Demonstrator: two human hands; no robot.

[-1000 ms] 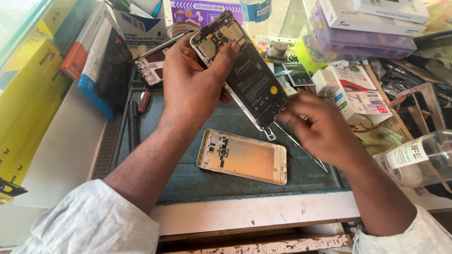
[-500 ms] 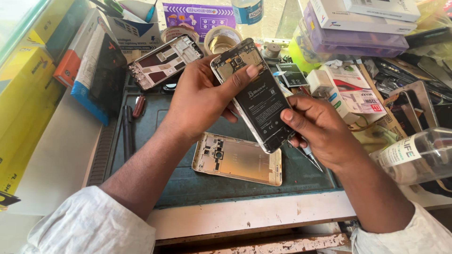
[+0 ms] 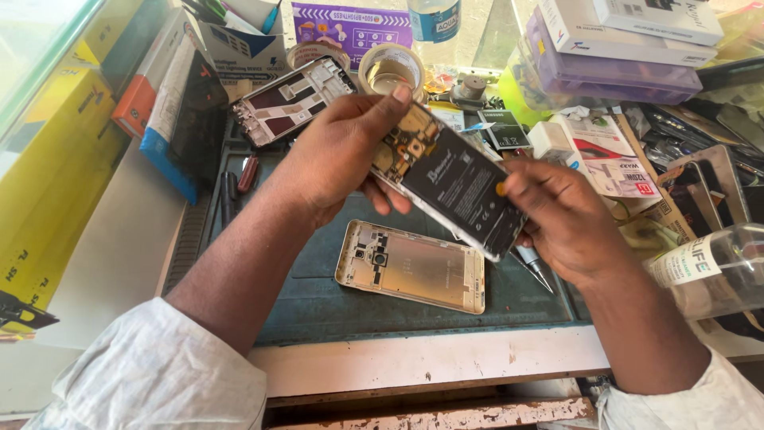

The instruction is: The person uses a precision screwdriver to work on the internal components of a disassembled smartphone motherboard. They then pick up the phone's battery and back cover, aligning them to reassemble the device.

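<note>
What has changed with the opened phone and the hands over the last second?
Both hands kept hold: the left hand grips the top of the opened phone, the right hand its lower end, with a metal tool under the fingers. The phone tilted flatter and sank toward the mat. The gold back cover stayed flat on the mat.

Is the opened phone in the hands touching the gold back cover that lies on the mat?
Apart. In the head view the opened phone is held up by both hands, and green mat shows between it and the gold back cover.
</note>
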